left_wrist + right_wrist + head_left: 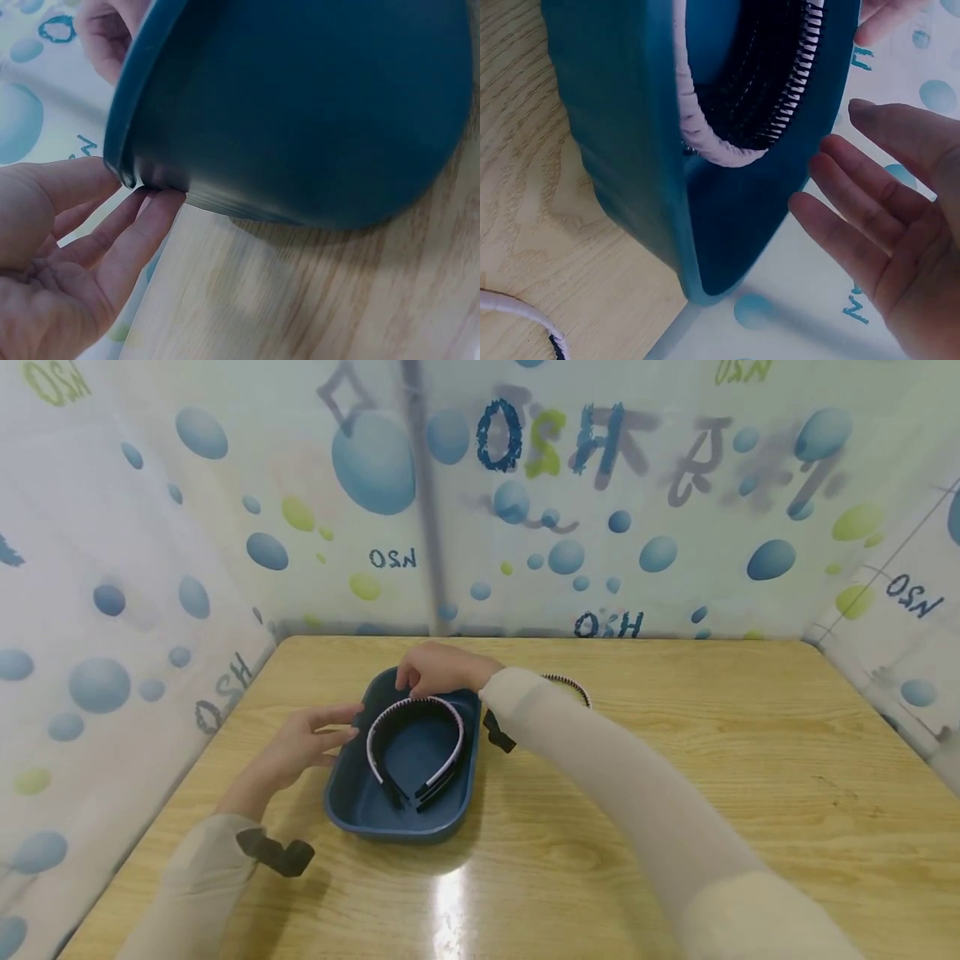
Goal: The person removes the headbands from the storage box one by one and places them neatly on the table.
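A deep blue plastic basin (397,837) stands on the table, with a stack of headbands inside. The top headband (371,745) is pale pinkish white with black comb-like teeth along its inner side; darker ones lie under it. At the basin's left side, my left hand (300,743) touches the outer wall with extended fingers, its thumb at the rim in the left wrist view. Over the far end of the basin hangs my right hand (442,668). Its fingers (847,232) are loosely bent and hold nothing in the right wrist view, close by the basin's rim.
Another pale headband (576,684) with dark teeth lies on the wooden table (750,735), right of the basin and partly hidden behind my right sleeve (600,752). Printed curtains (675,527) with blue and green drops hang behind the table and along both sides.
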